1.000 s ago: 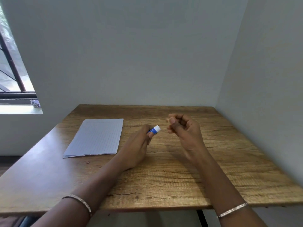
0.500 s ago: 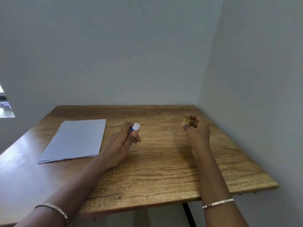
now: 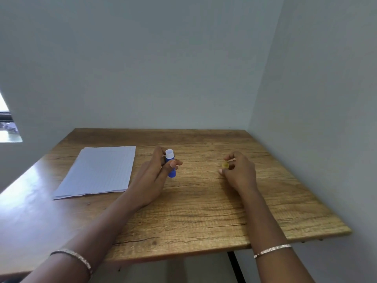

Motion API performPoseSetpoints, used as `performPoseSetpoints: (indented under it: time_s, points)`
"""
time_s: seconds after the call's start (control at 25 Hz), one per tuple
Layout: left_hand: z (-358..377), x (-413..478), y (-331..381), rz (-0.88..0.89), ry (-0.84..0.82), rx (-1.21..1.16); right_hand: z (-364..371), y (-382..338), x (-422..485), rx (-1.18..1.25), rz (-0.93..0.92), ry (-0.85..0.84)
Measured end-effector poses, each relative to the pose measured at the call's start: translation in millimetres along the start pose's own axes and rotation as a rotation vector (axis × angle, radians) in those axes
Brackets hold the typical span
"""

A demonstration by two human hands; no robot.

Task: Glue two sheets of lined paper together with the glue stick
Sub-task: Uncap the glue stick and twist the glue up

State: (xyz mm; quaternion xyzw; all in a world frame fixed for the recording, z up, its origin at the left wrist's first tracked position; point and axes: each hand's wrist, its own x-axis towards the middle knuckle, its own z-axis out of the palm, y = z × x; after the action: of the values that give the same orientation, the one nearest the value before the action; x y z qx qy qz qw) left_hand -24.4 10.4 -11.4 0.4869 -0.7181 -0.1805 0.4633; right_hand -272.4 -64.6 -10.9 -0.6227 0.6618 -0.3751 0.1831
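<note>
My left hand point(image 3: 155, 176) holds a blue glue stick point(image 3: 170, 165) upright near the middle of the wooden table point(image 3: 204, 211); its white top end is uncovered. My right hand point(image 3: 239, 172), farther right and low over the table, pinches a small yellow cap point(image 3: 225, 165) between its fingertips. The lined paper point(image 3: 98, 171) lies flat on the table to the left of my left hand, untouched. How many sheets are in that pile I cannot tell.
The table stands in a corner, with a grey wall point(image 3: 163, 68) behind it and another wall point(image 3: 326, 119) close along its right edge. A window point(image 3: 8, 129) shows at the far left. The table's front edge runs under my forearms.
My hands have drawn apart: the right hand carried the yellow cap to the right and lower, and the left hand tilted the glue stick more upright. The paper has not moved.
</note>
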Motion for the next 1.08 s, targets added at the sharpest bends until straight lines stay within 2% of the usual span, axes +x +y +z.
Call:
performPoseSetpoints:
  time_s: [0.08, 0.12, 0.16, 0.2, 0.32, 0.4, 0.48, 0.6, 0.68, 0.92, 1.08]
  points:
    - [0, 0, 0, -0.018, 0.014, -0.036, -3, -9, -6, -0.06, -0.065, 0.09]
    - [0, 1, 0, -0.028, 0.028, -0.06, -1, -15, -11, -0.021, -0.166, 0.187]
    - [1, 1, 0, -0.035, 0.04, -0.09, 2, -23, -17, 0.09, -0.29, 0.275]
    - [1, 2, 0, -0.04, 0.049, -0.128, 7, -31, -25, 0.224, -0.396, 0.293]
    - [2, 2, 2, -0.08, 0.063, -0.249, 23, -51, -48, 0.432, -0.561, 0.042]
    - [3, 1, 4, -0.119, 0.084, -0.331, 30, -54, -55, 0.437, -0.609, -0.116]
    - [5, 1, 4, -0.147, 0.092, -0.402, 34, -52, -56, 0.434, -0.636, -0.169]
    - [4, 1, 3, -0.189, 0.049, -0.489, 39, -52, -53, 0.51, -0.617, -0.14]
    - [4, 2, 1, -0.208, 0.025, -0.552, 41, -51, -51, 0.591, -0.523, -0.156]
    - [1, 2, -1, -0.124, -0.015, -0.684, 42, -47, -47, 1.013, -0.193, -0.534]
    - [-1, 2, -2, -0.078, 0.044, -0.629, 43, -48, -48, 1.016, -0.222, -0.529]
